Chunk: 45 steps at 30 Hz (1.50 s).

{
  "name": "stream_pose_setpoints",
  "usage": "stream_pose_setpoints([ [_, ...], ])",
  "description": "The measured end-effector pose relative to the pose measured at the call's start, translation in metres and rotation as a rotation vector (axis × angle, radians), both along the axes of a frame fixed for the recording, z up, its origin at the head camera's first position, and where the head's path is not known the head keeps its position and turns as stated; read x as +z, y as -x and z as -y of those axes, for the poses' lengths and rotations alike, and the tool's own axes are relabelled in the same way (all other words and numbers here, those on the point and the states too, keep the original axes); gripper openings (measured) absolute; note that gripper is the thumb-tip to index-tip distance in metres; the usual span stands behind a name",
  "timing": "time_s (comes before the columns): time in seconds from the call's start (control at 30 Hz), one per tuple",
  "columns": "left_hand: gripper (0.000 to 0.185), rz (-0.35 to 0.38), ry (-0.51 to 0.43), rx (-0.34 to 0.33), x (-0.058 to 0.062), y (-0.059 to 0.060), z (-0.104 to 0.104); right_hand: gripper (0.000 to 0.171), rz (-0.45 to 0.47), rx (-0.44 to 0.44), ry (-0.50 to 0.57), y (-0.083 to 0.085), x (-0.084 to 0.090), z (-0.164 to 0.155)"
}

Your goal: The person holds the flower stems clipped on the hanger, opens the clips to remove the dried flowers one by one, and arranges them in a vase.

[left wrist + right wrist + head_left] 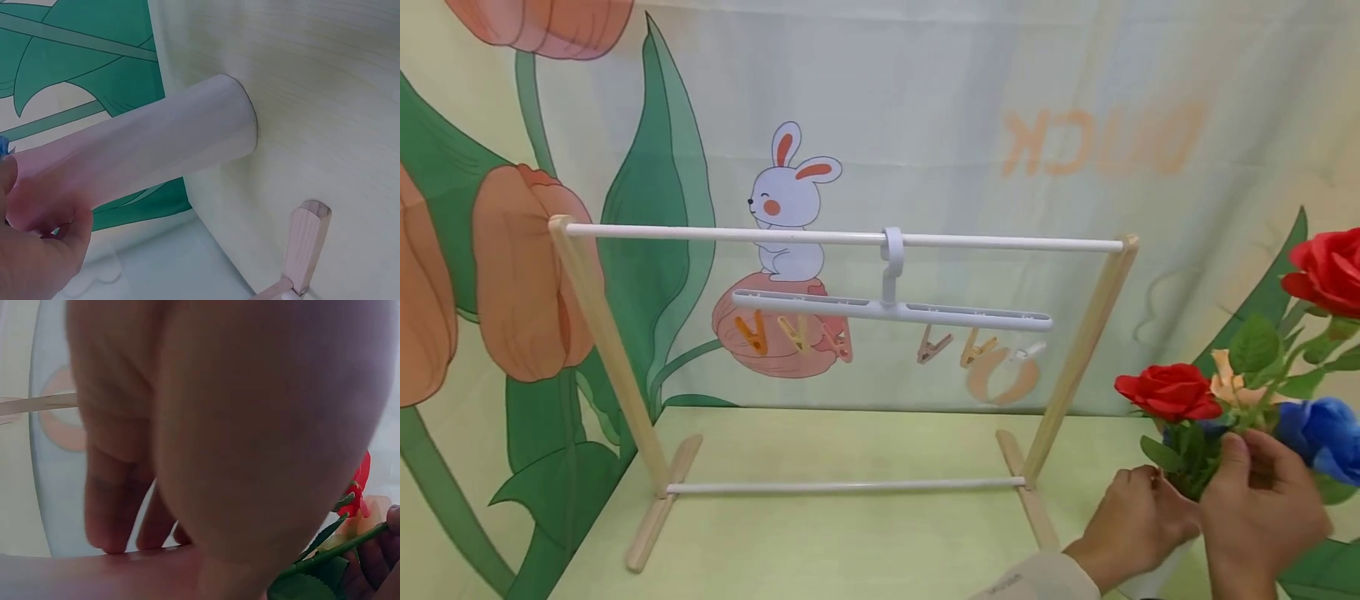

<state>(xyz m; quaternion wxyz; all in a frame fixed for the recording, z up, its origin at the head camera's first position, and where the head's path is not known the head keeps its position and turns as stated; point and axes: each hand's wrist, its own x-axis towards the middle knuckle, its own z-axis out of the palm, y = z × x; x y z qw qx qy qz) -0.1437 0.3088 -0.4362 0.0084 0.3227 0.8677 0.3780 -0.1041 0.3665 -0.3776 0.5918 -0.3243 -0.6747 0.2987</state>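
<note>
At the right of the head view, my left hand [1138,521] grips the upper part of a tall, pale pinkish-white vase [187,128]. In the left wrist view its base stands on the table, and the curled fingers wrap near the rim. My right hand [1262,508] is just above the mouth, pinching a green stem [344,550] that appears to belong to the taller red rose [1326,271]. Around the hands are another red rose [1172,392], a blue rose [1322,437] and a peach flower [1228,383]. The lower stem ends are hidden.
A wooden rack [1078,367] with white rods stands left of the hands. A white hanger [891,310] hangs from its top rod, carrying several coloured clips [751,333]. Behind is a printed curtain [925,125]; the rack's feet rest on a pale green table [850,542].
</note>
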Motion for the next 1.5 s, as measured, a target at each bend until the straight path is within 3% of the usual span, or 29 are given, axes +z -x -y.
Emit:
stream_pose_setpoints([
  [0.13, 0.041, -0.005, -0.012, 0.026, -0.001, 0.001, -0.001, 0.035, 0.021, 0.015, 0.015, -0.001, -0.006, 0.002],
  [0.33, 0.038, -0.011, -0.04, 0.014, -0.002, 0.002, 0.002, 0.032, 0.075, 0.024, 0.067, -0.004, -0.013, 0.001],
  [0.6, 0.037, -0.087, -0.059, -0.012, -0.001, 0.003, 0.005, 0.036, 0.172, 0.039, 0.153, -0.008, -0.022, -0.008],
  [0.8, 0.035, -0.092, -0.083, -0.011, -0.001, 0.003, 0.007, 0.033, 0.255, 0.017, 0.074, -0.011, -0.032, -0.014],
  [1.07, 0.028, 0.02, -0.09, -0.015, 0.0, 0.002, 0.007, 0.031, 0.253, 0.028, -0.027, -0.013, -0.043, -0.014],
  [1.23, 0.029, -0.036, -0.1, -0.005, -0.001, 0.001, 0.007, 0.031, 0.239, 0.02, -0.084, -0.011, -0.04, -0.017],
  [1.5, 0.029, -0.201, -0.055, -0.016, -0.005, 0.001, 0.009, 0.025, 0.16, 0.031, -0.219, -0.013, -0.025, -0.015],
])
